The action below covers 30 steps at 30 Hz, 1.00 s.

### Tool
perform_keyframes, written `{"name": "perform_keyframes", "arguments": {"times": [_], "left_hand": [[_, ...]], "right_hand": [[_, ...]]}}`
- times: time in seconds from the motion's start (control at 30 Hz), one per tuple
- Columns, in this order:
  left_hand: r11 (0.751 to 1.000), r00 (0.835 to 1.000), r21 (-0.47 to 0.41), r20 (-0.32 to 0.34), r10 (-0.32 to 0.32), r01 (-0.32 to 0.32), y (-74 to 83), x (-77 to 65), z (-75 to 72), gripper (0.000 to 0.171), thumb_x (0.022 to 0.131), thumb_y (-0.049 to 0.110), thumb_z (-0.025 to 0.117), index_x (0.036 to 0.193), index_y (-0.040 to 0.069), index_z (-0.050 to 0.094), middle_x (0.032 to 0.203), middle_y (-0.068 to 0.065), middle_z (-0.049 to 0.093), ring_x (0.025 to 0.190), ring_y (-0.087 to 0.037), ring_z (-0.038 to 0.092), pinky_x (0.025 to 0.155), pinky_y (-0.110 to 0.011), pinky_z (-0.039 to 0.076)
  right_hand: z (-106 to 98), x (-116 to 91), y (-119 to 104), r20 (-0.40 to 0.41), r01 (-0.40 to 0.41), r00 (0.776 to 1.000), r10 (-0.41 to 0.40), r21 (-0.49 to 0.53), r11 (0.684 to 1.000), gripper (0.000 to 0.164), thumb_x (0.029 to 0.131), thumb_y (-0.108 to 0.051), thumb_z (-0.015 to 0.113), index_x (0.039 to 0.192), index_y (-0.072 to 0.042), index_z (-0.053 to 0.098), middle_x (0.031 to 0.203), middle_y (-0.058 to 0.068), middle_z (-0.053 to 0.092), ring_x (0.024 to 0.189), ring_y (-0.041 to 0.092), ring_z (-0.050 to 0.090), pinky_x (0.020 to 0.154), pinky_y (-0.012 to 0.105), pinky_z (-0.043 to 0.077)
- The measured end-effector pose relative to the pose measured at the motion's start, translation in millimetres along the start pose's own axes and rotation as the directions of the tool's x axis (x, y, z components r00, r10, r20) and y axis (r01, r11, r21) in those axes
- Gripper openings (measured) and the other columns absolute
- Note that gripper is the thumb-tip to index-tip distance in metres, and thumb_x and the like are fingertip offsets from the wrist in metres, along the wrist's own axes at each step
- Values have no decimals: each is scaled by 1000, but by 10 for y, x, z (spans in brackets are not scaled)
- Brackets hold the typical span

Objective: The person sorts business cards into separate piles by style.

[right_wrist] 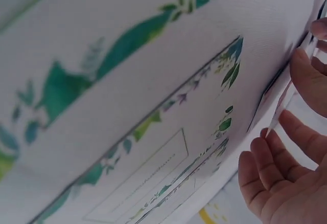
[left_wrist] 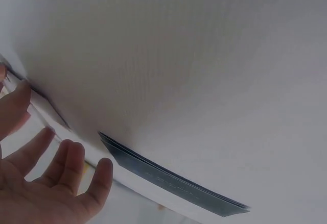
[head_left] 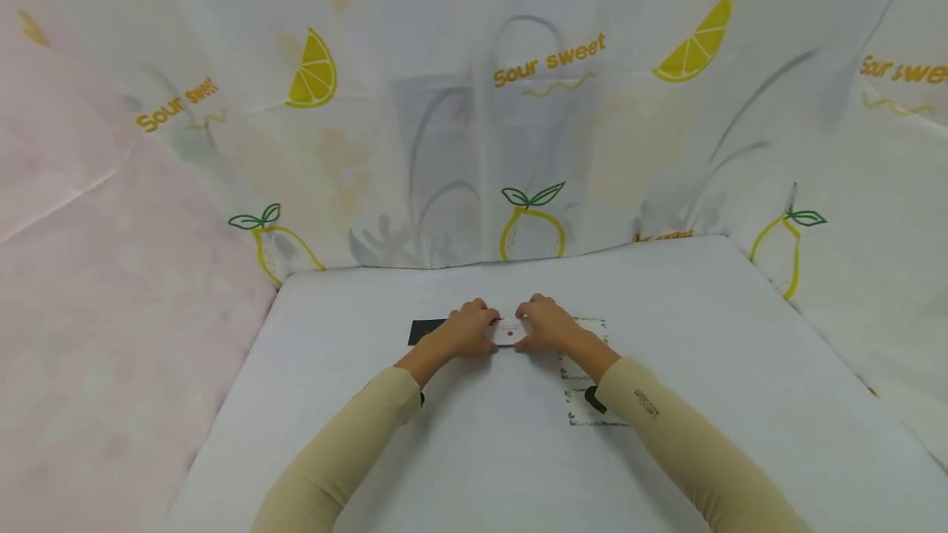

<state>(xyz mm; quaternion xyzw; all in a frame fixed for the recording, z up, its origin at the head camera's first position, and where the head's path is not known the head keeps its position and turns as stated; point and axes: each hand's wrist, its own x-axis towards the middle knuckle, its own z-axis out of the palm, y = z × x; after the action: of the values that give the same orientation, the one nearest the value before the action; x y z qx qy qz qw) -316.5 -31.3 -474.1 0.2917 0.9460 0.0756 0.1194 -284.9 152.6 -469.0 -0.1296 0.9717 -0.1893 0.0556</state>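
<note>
A small white card point(head_left: 509, 331) with a red dot lies at the middle of the table, between the two hands. My left hand point(head_left: 468, 331) holds its left end, thumb on the near edge and fingers at the far edge. My right hand point(head_left: 550, 326) grips the right end the same way. In the left wrist view, dark cards point(left_wrist: 171, 178) lie stacked beside the left hand, their long edges slightly offset. The right wrist view shows the thumb and forefinger of the right hand point(right_wrist: 291, 178) at the edges of the white card.
Cards with leafy green borders point(right_wrist: 173, 157) lie right of the hands, partly under the right forearm. The dark cards point(head_left: 425, 331) lie to the left. A white table point(head_left: 355, 303) stands against a lemon-printed curtain point(head_left: 459, 146).
</note>
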Motion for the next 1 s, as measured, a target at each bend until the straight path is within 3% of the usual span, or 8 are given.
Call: {"name": "perform_keyframes", "arguments": {"times": [0.13, 0.43, 0.83, 1.0], "left_hand": [[1000, 1000, -16, 17, -15, 15, -9, 46, -8, 53, 86, 30, 76, 133, 12, 60, 128, -11, 55, 116, -26, 53, 96, -50, 46], [999, 999, 44, 38, -12, 10, 26, 104, -129, 53, 87, 31, 76, 134, 11, 61, 131, -10, 56, 120, -28, 53, 99, -54, 41], [1000, 999, 0, 43, -2, 2, -5, 100, -152, 56, 85, 31, 78, 134, 12, 61, 128, -8, 60, 115, -25, 57, 100, -54, 38], [1000, 999, -1, 46, 7, -7, -45, 116, -93, 57, 84, 31, 79, 135, 14, 60, 129, -8, 61, 117, -25, 58, 99, -55, 39]], "right_hand": [[10, 37, -5, 9, -23, 1000, 23, -17, 1000, 54, 75, -32, 86, 118, -6, 68, 121, 18, 59, 112, 34, 57, 98, 48, 46], [-58, 119, -2, 51, -58, 997, 58, -9, 998, 53, 79, -32, 84, 121, -5, 66, 122, 20, 56, 115, 36, 54, 99, 48, 46], [-73, 117, 4, 79, -60, 995, 62, -21, 998, 55, 79, -29, 84, 121, -1, 65, 124, 21, 56, 117, 36, 55, 103, 48, 44], [-37, 118, -15, 98, -80, 992, 83, -34, 996, 54, 78, -29, 84, 120, 0, 66, 122, 20, 58, 116, 35, 56, 103, 47, 45]]}}
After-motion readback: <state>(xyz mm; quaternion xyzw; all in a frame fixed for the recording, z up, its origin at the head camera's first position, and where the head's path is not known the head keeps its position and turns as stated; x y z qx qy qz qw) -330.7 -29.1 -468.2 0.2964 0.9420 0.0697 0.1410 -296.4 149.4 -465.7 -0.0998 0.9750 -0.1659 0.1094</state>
